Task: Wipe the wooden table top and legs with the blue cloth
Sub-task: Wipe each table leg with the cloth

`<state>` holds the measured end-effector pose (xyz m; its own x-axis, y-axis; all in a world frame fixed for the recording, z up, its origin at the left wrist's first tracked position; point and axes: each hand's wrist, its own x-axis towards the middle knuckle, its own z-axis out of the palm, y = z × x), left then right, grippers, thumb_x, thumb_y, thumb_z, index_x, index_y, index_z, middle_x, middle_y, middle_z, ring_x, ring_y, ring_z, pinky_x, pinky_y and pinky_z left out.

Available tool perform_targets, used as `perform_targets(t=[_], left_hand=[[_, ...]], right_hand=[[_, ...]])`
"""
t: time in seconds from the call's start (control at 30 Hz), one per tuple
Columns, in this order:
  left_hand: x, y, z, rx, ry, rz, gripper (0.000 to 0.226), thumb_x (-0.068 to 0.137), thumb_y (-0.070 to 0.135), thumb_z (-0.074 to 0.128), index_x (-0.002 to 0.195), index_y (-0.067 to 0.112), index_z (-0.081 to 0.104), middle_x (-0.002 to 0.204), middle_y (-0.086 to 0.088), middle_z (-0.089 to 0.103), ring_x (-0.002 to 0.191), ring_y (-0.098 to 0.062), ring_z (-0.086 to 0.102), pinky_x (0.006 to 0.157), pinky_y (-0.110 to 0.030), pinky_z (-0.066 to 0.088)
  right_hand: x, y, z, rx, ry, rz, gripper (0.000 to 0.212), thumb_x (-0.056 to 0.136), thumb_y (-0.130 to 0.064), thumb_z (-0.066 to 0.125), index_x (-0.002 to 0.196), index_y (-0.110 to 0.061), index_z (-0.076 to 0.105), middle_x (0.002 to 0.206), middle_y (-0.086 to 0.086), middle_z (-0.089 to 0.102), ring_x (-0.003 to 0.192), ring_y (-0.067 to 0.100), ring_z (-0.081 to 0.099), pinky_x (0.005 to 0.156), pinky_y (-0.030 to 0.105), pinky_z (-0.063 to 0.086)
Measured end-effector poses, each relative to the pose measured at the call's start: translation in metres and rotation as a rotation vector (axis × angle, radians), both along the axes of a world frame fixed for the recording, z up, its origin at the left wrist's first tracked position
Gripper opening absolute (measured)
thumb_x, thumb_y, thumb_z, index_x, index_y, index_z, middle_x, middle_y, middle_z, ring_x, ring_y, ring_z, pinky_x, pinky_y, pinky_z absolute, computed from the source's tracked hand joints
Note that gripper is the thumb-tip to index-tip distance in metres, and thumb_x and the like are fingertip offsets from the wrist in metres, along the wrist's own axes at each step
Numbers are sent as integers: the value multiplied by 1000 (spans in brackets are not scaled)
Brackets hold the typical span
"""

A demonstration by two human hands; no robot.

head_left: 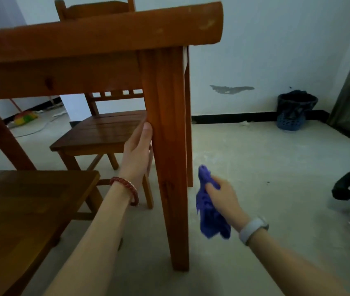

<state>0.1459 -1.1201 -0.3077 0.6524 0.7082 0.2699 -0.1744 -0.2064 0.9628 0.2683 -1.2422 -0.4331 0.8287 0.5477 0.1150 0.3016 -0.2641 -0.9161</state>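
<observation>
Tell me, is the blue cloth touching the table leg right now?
Apart. The head view shows bare floor between the blue cloth, bunched in the right hand, and the table leg.

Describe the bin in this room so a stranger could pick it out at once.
Follow the white wall right of the wooden table to the corner by the metal door frame. The bin stands on the floor there, against the black skirting. It is a blue basket lined with a dark bag, the only container in sight.
</observation>
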Motion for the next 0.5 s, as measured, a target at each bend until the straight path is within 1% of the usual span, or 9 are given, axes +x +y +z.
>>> perform_targets(t=[0.07,0.13,0.2,0.23,0.3,0.33,0.4,0.47,0.5], left_hand=[[-2,-1,-2,1,-10,11,40,93,39,33,129,27,44,117,14,57,103,-1,54,77,-13,44],[-6,-5,-9,62,10,55,32,94,36,34,124,34,44,103,25,54,93,9,51,70,-6,40],[-11,-9,-20,173,49,119,28,94,30,37,121,35,43,99,28,51,89,14,48,68,-1,40],[-13,-9,-26,231,65,139,29,94,28,39,122,34,42,99,28,50,89,15,47,68,3,40],[-15,-9,-36,304,102,152,34,93,25,44,122,39,34,99,30,45,88,17,45,68,4,39],[-16,-8,-41,324,120,157,37,92,24,46,122,41,32,99,31,44,89,17,45,69,1,40],[-16,-6,-53,356,147,187,39,91,23,49,122,40,33,100,30,44,91,14,47,75,-5,39],[-14,-6,-66,380,178,233,41,90,24,50,126,37,37,101,25,49,92,7,50,81,-9,38],[-14,-6,-71,393,203,256,42,90,25,51,129,33,38,105,22,49,93,5,50,81,-9,38]], right_hand=[[1,4,58,261,-97,-35,9,90,-14,48,84,-14,54,78,17,57,65,22,54,61,35,45],[-11,7,98,509,-236,-51,9,92,-12,48,97,-17,53,93,14,54,74,7,54,65,17,44],[-30,14,104,640,-322,12,16,92,-7,47,106,-15,48,103,7,47,77,-10,51,66,4,41],[-38,21,89,620,-303,42,17,92,-6,46,107,-14,46,104,4,45,77,-14,50,67,3,41],[-45,30,43,500,-121,43,16,94,-4,43,106,-15,47,96,-3,45,72,-12,51,64,5,42],[-41,30,16,414,-3,49,14,93,-3,43,102,-12,51,90,-3,48,67,-6,53,61,8,43],[-27,21,-30,126,179,130,17,93,-5,44,103,-2,58,79,5,57,63,10,56,61,23,50],[-12,11,-49,-142,174,193,17,90,-9,47,100,-9,61,77,9,63,66,19,60,69,36,53],[-7,9,-48,-150,120,181,14,89,-9,48,94,-13,61,76,9,63,63,19,59,67,37,52]])
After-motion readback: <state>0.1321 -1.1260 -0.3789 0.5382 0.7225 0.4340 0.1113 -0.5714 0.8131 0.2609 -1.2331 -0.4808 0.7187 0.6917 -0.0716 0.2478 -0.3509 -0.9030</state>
